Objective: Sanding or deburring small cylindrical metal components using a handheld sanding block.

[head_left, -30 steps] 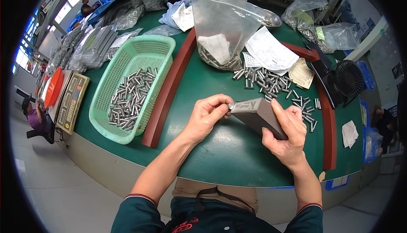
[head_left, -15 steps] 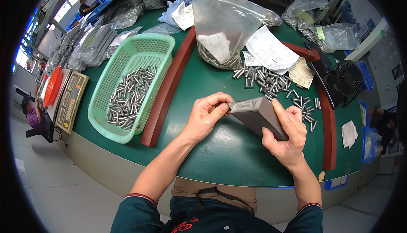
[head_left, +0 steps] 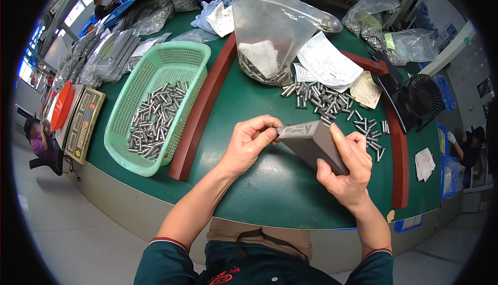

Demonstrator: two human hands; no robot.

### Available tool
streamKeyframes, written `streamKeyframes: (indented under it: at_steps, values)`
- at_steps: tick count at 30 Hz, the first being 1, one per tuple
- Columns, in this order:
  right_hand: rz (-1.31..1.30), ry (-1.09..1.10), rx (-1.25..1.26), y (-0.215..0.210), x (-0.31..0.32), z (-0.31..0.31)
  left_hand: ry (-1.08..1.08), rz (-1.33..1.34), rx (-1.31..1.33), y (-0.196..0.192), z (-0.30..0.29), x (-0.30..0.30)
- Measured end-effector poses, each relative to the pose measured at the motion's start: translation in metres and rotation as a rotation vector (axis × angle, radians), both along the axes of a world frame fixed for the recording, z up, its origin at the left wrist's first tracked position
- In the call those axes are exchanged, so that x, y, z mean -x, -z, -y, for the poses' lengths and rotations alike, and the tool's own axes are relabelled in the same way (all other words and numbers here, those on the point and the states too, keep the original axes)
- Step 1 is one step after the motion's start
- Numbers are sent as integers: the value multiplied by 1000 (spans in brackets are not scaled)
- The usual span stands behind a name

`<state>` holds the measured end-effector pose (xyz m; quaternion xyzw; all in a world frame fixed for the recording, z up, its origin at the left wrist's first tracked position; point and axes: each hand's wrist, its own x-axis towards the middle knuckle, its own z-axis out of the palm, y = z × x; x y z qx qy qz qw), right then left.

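Observation:
My left hand (head_left: 249,142) is closed in a pinch on a small metal pin (head_left: 280,130), most of it hidden by the fingers. The pin's tip touches or nearly touches the left end of a dark grey-brown sanding block (head_left: 314,149). My right hand (head_left: 350,168) grips that block from the right, thumb on the near side, and holds it tilted above the table. Beyond it lies a loose heap of metal pins (head_left: 324,101), with several scattered toward the right. To the left, a green plastic basket (head_left: 116,124) holds many similar pins.
Red-brown bars (head_left: 199,116) lie on the green table (head_left: 259,197). A clear bag (head_left: 275,20) of pins and paper sheets (head_left: 332,64) stand beyond. A black fan (head_left: 425,95) and white cloth (head_left: 424,164) are right; a scale (head_left: 85,124) is left. Co-workers sit far off.
The whole view has shifted slightly. Both hands keep their hold on the pin and the sanding block, with barely any movement. At the far right, a co-worker's arm shows more clearly.

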<state>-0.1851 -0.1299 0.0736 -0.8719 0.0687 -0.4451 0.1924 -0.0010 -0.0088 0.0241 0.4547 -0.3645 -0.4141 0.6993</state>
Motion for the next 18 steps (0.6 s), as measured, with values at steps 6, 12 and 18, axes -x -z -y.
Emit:
streamKeyframes:
  at_steps: [6, 12, 18]
  values:
    - [1, -1, -9, -1, -1, 0, 27, -62, 7, 0, 1, 1]
    - [-3, 18, 24, 0, 1, 2, 30, -131, 13, 2, 2, 2]
    - [-3, 34, 17, 1, 0, 1, 24, -154, -13, 2, 1, 2]
